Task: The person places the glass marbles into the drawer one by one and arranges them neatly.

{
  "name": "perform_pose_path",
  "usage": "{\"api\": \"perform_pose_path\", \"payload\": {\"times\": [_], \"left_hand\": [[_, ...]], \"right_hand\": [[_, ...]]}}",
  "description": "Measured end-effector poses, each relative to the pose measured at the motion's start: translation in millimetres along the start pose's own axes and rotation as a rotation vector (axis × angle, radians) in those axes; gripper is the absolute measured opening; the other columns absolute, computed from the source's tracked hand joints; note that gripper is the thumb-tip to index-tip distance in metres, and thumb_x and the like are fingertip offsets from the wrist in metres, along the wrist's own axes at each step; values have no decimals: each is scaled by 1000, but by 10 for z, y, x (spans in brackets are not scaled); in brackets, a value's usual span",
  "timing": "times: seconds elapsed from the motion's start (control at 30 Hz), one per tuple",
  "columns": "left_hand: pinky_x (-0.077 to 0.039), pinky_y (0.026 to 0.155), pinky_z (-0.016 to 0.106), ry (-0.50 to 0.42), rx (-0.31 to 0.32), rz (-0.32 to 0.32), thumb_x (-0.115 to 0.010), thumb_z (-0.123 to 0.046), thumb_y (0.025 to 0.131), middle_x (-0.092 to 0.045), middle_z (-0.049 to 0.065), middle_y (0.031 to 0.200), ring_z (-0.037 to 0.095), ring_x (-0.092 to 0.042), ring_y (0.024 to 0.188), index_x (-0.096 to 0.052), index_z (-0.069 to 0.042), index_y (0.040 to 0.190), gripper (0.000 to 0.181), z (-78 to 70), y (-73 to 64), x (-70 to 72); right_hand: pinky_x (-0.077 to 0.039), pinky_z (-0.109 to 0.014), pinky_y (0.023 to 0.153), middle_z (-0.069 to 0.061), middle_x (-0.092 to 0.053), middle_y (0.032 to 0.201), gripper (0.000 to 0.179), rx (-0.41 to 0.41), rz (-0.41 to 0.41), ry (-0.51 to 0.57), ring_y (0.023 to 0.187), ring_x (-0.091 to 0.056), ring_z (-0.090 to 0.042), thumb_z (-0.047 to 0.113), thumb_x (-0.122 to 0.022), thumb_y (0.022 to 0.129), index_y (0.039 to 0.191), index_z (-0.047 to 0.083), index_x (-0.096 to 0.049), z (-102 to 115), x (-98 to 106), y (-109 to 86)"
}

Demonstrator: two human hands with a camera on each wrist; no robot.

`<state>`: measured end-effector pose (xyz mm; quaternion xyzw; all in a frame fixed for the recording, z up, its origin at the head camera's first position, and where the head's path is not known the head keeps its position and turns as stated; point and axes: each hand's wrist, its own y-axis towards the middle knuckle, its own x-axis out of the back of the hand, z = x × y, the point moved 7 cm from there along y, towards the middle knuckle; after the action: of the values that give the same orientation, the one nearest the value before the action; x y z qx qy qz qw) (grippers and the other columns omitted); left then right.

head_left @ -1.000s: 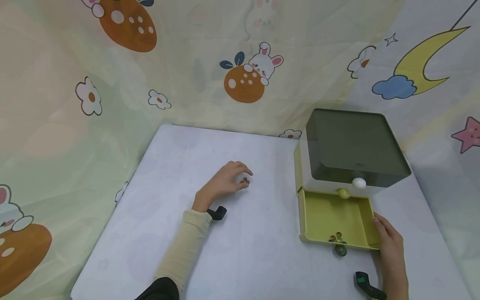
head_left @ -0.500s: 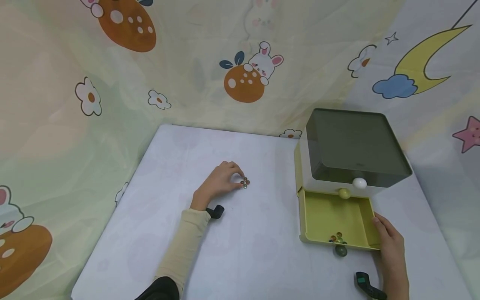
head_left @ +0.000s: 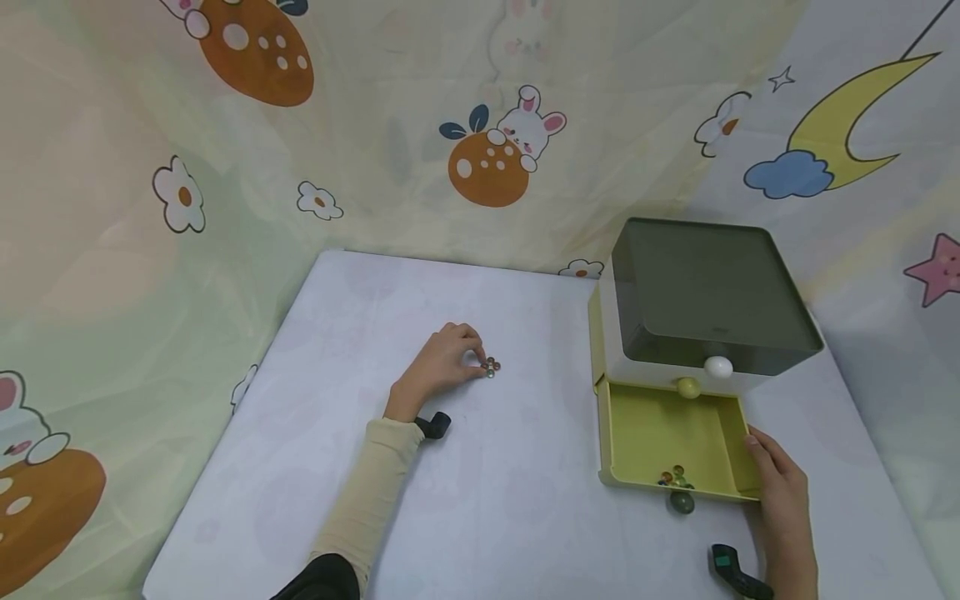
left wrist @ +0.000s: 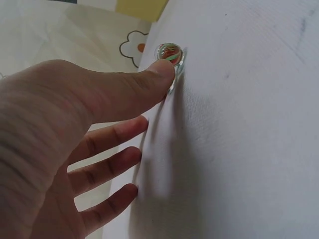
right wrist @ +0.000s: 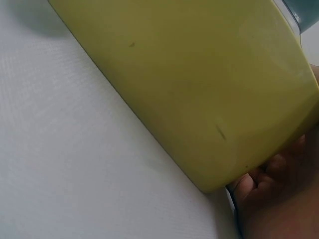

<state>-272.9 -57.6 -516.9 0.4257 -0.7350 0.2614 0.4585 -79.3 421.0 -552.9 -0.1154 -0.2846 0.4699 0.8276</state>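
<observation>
Several small glass marbles point(head_left: 491, 367) lie in a tight cluster on the white table. My left hand point(head_left: 442, 367) is at their left side, thumb and index finger pinching one at the edge of the group. In the left wrist view a marble with red and green swirls point(left wrist: 169, 52) shows just past the thumb tip, while the index finger is hidden behind the thumb. My right hand point(head_left: 782, 483) holds the front right corner of a pulled-out yellow-green drawer point(head_left: 660, 425). Inside that drawer, near its front wall, are several more marbles point(head_left: 677, 477).
The drawer belongs to a cabinet with a dark green top point(head_left: 697, 283), standing at the table's right side. Its upper drawers are closed, with a white knob point(head_left: 718, 367) and a yellow-green knob point(head_left: 688, 387). A printed cloth point(head_left: 375, 150) hangs behind the table point(head_left: 525, 500).
My left hand has drawn back slightly leftward from over the marbles, uncovering the cluster, and its thumb and index finger have closed in at the left marble. The right hand stays on the drawer.
</observation>
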Motion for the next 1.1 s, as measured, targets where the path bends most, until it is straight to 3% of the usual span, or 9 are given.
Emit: {"api": "perform_pose_path", "payload": {"times": [0.23,0.37,0.57,0.77,0.97,1.1], "left_hand": [[-46,106,46,-38,-1,-15,-82,-31,92,-66,-3,125,24,-55,122,-77,-28,94,6,7,-21,8],[-46,107,42,-118,-10,-36,-79,-26,94,-66,-6,125,22,-55,120,-76,-28,95,4,-3,-16,47],[-45,110,43,-369,-98,-86,-78,-25,95,-68,-2,126,19,-57,124,-75,-27,101,7,-97,23,145],[-50,105,48,-641,-155,-86,-77,-28,97,-67,-2,132,15,-58,129,-74,-28,108,12,-241,64,167],[-51,106,44,-808,-168,-64,-75,-22,98,-67,-2,131,15,-60,126,-74,-20,112,15,-424,123,133],[-52,104,43,-883,-221,-57,-73,-17,98,-69,4,129,16,-62,124,-73,-14,114,16,-574,178,100]], "right_hand": [[-6,-41,134,16,-19,174,71,12,2,6,165,-7,-13,65,-46,103,163,28,-35,-7,-1,-1],[-6,-42,134,15,-19,174,70,10,1,3,165,-7,-14,64,-46,104,163,28,-35,-8,-4,-3],[-6,-43,134,14,-20,174,67,18,-3,-12,165,-8,-14,62,-43,106,163,28,-35,19,-3,-9],[-6,-43,134,15,-19,174,68,16,1,-2,165,-8,-14,63,-44,105,163,29,-35,22,-13,0],[-7,-42,134,15,-21,174,66,25,1,0,165,-9,-13,60,-45,106,163,28,-36,12,-11,-8],[-8,-42,134,15,-22,174,67,20,-6,2,165,-10,-13,62,-45,105,163,29,-36,9,-3,-20]]}}
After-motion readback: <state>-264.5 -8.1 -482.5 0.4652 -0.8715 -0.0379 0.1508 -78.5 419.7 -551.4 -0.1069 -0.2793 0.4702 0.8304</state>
